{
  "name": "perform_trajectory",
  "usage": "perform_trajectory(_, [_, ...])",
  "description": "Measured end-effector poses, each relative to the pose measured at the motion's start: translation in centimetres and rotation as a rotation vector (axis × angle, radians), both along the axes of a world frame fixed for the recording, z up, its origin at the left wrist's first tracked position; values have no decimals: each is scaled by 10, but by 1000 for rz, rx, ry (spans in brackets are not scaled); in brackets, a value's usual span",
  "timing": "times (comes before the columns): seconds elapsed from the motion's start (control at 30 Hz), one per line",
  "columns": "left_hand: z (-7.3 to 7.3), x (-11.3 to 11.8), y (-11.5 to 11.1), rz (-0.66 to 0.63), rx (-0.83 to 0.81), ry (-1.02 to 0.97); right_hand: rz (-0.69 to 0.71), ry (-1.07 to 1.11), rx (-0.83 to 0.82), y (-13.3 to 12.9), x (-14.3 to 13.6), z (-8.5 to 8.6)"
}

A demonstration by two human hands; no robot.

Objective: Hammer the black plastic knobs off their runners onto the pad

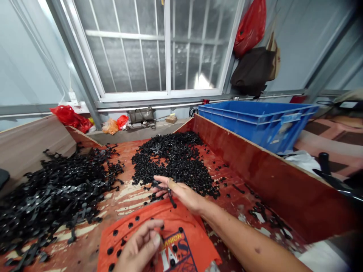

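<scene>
Head view: right hand [181, 192] reaches over the counter [136, 196] to the near edge of the pile of small black parts [172, 158], fingers loosely curled, a thin black strip [170, 196] pinched there. Left hand [141, 241] low, fingertips closed on a small black piece above the orange bag [170, 234], which catches loose caps. Tangled black frames [51, 189] heaped left, kept separate. Blue crate [255, 121] behind the board wall.

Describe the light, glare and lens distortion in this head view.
Head view: daylight through the window, with a blown-out bright patch low in the right pane; strong wide-angle bending of the window frame and walls; the left hand at the bottom edge is soft and slightly blurred; the right hand and the pile of black parts stay fairly sharp.
</scene>
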State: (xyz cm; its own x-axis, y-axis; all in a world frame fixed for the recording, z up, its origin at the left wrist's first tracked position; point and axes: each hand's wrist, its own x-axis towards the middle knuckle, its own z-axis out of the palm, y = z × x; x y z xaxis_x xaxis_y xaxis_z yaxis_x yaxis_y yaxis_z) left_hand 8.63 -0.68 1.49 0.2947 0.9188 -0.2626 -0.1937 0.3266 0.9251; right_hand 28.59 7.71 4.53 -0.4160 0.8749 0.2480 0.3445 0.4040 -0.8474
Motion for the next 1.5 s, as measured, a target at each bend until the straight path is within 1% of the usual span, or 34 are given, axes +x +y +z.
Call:
perform_trajectory(0.07, [8, 7, 0, 63, -82, -124, 59, 104, -66, -24, -8, 3])
perform_trajectory(0.1, [13, 10, -1, 76, -114, -162, 79, 180, -128, -35, -12, 4])
perform_trajectory(0.17, [21, 13, -4, 60, -166, -207, 93, 276, -229, -50, -17, 5])
perform_trajectory(0.2, [23, 13, -6, 46, -181, -211, 93, 289, -259, -55, -19, 6])
perform_trajectory(0.27, [25, 11, -9, 52, -182, -174, 82, 243, -240, -62, -20, 5])
perform_trajectory(0.3, [25, 8, -10, 80, -161, -135, 71, 194, -184, -64, -20, 5])
perform_trajectory(0.33, [24, 5, -11, 115, -129, -89, 53, 131, -92, -66, -19, 4])
perform_trajectory(0.4, [21, -1, -15, 158, -71, -15, 3, -36, 167, -71, -18, 3])
perform_trajectory(0.43, [19, -4, -17, 154, -62, -15, -18, -130, 301, -73, -19, 2])
perform_trajectory(0.5, [16, -6, -23, 124, -94, -125, -50, -306, 497, -79, -25, -3])
perform_trajectory(0.57, [14, -5, -29, 136, -144, -287, -80, -426, 601, -87, -38, -12])
perform_trajectory(0.63, [16, -5, -32, 180, -173, -378, -122, -481, 661, -97, -54, -23])
perform_trajectory(0.7, [20, -6, -34, 193, -202, -400, -132, -488, 666, -108, -67, -31])
perform_trajectory(0.77, [26, -11, -37, 192, -226, -405, -63, -451, 633, -117, -72, -33])
perform_trajectory(0.8, [29, -15, -38, 190, -238, -400, -9, -416, 596, -120, -71, -31])
perform_trajectory(0.87, [35, -22, -43, 179, -263, -372, 85, -324, 469, -124, -64, -21])
perform_trajectory(0.97, [40, -31, -51, 151, -276, -327, 150, -193, 194, -124, -49, 0])
perform_trajectory(1.03, [41, -33, -55, 155, -266, -329, 179, -146, 111, -122, -45, 8])
perform_trajectory(1.1, [41, -34, -59, 161, -275, -353, 214, -160, 140, -123, -46, 8])
perform_trajectory(1.23, [38, -34, -64, 167, -279, -369, 250, -241, 310, -128, -56, -6])
perform_trajectory(1.3, [36, -37, -66, 183, -250, -339, 265, -281, 334, -131, -58, -11])
perform_trajectory(1.37, [34, -45, -68, 239, -212, -268, 280, -326, 324, -133, -55, -13])
perform_trajectory(1.43, [32, -59, -71, 317, -167, -155, 217, -367, 314, -132, -41, -14])
perform_trajectory(1.47, [31, -69, -73, 352, -156, -92, 145, -390, 311, -131, -30, -16])
perform_trajectory(1.5, [30, -79, -75, 379, -155, -29, 42, -406, 323, -129, -17, -19])
